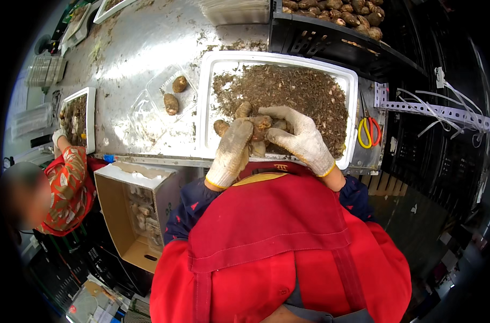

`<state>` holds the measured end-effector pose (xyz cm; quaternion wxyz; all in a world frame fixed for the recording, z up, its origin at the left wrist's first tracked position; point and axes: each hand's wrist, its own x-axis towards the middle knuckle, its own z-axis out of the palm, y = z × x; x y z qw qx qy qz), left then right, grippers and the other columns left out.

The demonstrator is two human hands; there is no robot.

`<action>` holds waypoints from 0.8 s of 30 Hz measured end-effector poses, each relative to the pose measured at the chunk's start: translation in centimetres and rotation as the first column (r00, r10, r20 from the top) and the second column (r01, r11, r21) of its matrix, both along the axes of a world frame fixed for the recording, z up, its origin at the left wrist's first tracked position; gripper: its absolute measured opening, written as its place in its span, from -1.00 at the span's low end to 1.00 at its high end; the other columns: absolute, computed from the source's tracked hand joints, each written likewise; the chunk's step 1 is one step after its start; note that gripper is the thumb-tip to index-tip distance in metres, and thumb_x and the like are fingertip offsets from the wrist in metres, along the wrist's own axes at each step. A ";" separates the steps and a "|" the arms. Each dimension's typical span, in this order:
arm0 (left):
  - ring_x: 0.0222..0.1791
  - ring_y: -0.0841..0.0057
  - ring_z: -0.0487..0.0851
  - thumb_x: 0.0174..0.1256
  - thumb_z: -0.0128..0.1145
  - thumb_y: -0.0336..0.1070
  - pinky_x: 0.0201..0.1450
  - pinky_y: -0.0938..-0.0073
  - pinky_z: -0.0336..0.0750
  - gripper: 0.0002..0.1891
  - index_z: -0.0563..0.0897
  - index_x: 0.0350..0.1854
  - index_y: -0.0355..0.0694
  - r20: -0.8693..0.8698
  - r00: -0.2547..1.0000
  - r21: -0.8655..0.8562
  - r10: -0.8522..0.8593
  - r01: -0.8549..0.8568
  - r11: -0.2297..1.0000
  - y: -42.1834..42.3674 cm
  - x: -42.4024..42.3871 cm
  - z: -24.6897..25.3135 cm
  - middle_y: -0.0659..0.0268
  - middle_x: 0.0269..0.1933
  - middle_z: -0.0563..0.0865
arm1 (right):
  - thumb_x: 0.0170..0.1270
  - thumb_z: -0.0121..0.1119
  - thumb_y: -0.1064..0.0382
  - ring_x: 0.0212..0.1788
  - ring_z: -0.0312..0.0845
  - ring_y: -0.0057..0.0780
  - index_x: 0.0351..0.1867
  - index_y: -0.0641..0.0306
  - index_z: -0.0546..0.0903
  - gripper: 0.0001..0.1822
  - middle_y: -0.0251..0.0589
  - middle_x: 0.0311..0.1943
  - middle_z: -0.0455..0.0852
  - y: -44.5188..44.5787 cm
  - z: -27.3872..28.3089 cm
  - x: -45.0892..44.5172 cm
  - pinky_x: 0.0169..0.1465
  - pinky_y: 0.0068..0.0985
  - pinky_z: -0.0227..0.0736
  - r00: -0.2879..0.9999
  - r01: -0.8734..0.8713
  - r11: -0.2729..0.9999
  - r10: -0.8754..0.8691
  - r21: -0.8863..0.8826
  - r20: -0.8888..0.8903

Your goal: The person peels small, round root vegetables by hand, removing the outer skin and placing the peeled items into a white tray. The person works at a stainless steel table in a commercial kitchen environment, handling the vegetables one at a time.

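Note:
My left hand (230, 147) and my right hand (303, 133), both in soiled white knit gloves, hold a small brown taro corm (261, 124) between them. They are over the near side of a white foam tray (202, 101) strewn with brown fibres and peel scraps (285, 89). One more corm (243, 109) lies just beyond my left fingers, another (221, 127) to their left. Partly covered by my right hand is a further corm (281, 124). Left of the tray, an open clear plastic clamshell box (148, 109) has two corms (171, 104) in its far half.
Scissors (370, 131) with red and yellow handles lie right of the tray. Behind it stands a black crate (321, 36) heaped with corms. A carton (128, 169) holding packed boxes is below the metal table's (119, 72) edge. Another person's gloved hand (59, 135) touches a smaller tray (90, 121).

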<state>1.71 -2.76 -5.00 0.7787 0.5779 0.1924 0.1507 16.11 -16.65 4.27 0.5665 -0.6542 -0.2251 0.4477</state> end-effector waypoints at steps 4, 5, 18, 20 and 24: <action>-0.17 0.56 0.64 0.63 0.00 -0.16 -0.15 0.53 0.61 -0.62 0.53 0.19 -0.43 -0.002 0.998 -0.446 -0.060 0.053 0.894 -0.2 0.9 5.2 0.21 -0.01 0.70 | 0.29 0.32 0.38 0.04 0.72 -0.46 0.26 0.27 0.61 -0.53 -0.15 0.05 0.74 -0.1 -0.2 -0.1 0.11 -0.50 0.61 1.000 0.015 1.000 -0.015 -0.024 0.026; -0.18 0.56 0.65 0.63 0.00 -0.16 -0.13 0.54 0.62 -0.62 0.53 0.18 -0.44 -0.024 0.999 -0.431 -0.046 0.032 0.902 -0.4 1.1 5.6 0.21 -0.01 0.70 | 0.28 0.32 0.37 0.03 0.72 -0.46 0.25 0.27 0.61 -0.52 -0.15 0.04 0.74 0.0 -0.1 -0.1 0.10 -0.50 0.62 0.999 0.015 0.999 -0.014 -0.037 0.042; -0.32 0.55 0.65 0.60 0.00 -0.12 -0.27 0.54 0.60 -0.62 0.53 0.10 -0.42 -0.103 0.992 -0.355 -0.077 0.036 0.934 -0.7 0.8 4.3 0.20 -0.16 0.70 | 0.23 0.24 0.41 0.06 0.61 -0.57 0.24 0.33 0.62 -0.51 -0.22 0.02 0.73 0.0 0.4 0.1 0.18 -0.57 0.51 1.000 -0.004 1.000 0.004 -0.007 -0.007; -0.34 0.54 0.65 0.61 -0.01 -0.12 -0.26 0.55 0.58 -0.62 0.54 0.10 -0.41 -0.033 0.998 -0.422 -0.049 0.030 0.906 -0.9 1.0 4.9 0.21 -0.18 0.69 | 0.24 0.23 0.40 0.10 0.60 -0.55 0.24 0.33 0.61 -0.51 -0.21 0.04 0.73 -0.1 0.3 0.1 0.23 -0.55 0.49 0.998 0.015 1.000 -0.013 0.025 -0.056; -0.35 0.53 0.64 0.62 -0.03 -0.12 -0.24 0.56 0.54 -0.62 0.56 0.11 -0.41 -0.013 0.999 -0.449 -0.032 0.023 0.893 -0.8 0.8 4.6 0.22 -0.19 0.69 | 0.21 0.29 0.39 -0.14 0.66 -0.64 0.23 0.28 0.65 -0.51 -0.26 -0.09 0.73 -0.1 -0.1 0.2 -0.07 -0.60 0.59 0.999 0.034 0.999 -0.033 0.042 -0.030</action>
